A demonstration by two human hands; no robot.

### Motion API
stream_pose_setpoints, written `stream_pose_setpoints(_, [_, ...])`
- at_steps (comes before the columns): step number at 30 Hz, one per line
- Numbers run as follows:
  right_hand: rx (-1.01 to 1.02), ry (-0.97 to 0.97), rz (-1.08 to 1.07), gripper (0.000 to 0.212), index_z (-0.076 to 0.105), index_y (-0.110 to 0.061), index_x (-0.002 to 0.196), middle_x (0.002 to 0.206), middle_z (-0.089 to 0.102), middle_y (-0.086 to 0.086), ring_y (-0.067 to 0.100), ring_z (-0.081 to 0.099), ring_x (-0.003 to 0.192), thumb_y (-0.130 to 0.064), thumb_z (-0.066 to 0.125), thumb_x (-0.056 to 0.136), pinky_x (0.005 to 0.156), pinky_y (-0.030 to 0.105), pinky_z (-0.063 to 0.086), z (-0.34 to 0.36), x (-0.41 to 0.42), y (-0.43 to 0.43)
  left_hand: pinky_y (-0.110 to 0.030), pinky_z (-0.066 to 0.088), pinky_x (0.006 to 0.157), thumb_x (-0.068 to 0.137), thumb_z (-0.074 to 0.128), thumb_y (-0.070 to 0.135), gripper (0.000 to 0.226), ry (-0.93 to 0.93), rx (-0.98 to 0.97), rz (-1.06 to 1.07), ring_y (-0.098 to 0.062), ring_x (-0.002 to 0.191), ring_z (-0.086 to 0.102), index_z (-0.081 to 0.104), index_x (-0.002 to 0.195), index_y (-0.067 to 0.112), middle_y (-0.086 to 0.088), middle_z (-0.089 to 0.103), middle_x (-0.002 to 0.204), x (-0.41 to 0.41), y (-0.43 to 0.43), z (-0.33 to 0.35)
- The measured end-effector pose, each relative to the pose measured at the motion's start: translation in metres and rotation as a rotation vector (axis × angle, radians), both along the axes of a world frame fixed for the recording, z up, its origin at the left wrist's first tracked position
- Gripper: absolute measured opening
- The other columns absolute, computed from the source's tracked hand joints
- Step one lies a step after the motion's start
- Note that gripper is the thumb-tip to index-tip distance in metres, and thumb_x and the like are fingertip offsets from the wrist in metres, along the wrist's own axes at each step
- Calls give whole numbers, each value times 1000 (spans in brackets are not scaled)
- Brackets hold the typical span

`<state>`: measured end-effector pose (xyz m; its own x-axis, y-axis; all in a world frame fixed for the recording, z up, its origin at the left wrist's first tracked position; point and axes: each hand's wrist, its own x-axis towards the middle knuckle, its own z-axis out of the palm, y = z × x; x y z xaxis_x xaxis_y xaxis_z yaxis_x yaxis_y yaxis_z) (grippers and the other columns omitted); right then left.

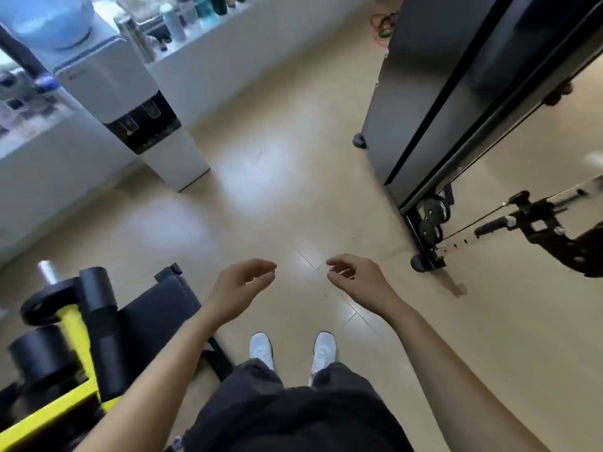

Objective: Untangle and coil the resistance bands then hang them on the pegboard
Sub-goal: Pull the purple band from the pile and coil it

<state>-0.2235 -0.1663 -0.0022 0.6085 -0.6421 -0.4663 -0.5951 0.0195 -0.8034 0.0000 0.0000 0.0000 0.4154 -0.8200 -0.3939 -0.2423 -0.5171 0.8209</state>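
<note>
Bare forearms are seen reaching forward over a tan tiled floor (293, 132), viewed from above by a camera worn on the head. The left hand (239, 285) and the right hand (357, 277) are held apart at about the same height, each empty, with fingers loosely curled and nothing gripped. White shoes (261, 349) and dark trousers are seen directly below them. Resistance bands (383, 26), a tangle of red, green and what may be purple loops, are lying on the floor far ahead, just beside the corner of a tall dark cabinet on wheels (421, 93). A white water dispenser (130, 102) is placed at the left against a low white ledge. A black and yellow weight bench (81, 337) is seen at the lower left, and a black cable handle (522, 220) at the right edge.
</note>
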Motion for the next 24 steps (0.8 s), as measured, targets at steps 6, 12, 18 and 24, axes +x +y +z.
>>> stream_pose_setpoints(6, [36,88,145,25,71,-26,116,99,69,-16,-1,64,86,-28,67,92,81,22,51,-6,10,-18,-38,53,100,97,68,29,16,20,87,34,-3,103,67,74,111,33,16,75,106,-11,-14,-8])
stream_pose_setpoints(12, [3,136,216,24,70,-27,116,98,69,-16,0,64,86,-29,67,92,79,24,52,-10,56,-64,-32,51,97,98,66,29,15,17,105,55,0,101,66,73,110,35,17,74,105,30,-45,-16])
stream_pose_setpoints(18, [-54,166,208,24,70,-27,116,98,69,-16,0,64,86,-29,66,92,76,23,50,-6,129,-124,-23,48,89,97,67,27,16,2,73,61,0,101,66,74,112,29,17,73,105,111,-104,-30])
stream_pose_setpoints(24, [-86,197,166,24,69,-30,118,102,69,-14,1,63,88,-30,66,94,74,19,49,10,199,-191,-16,44,82,96,67,29,16,2,47,37,6,99,64,74,109,29,19,73,103,193,-185,-28])
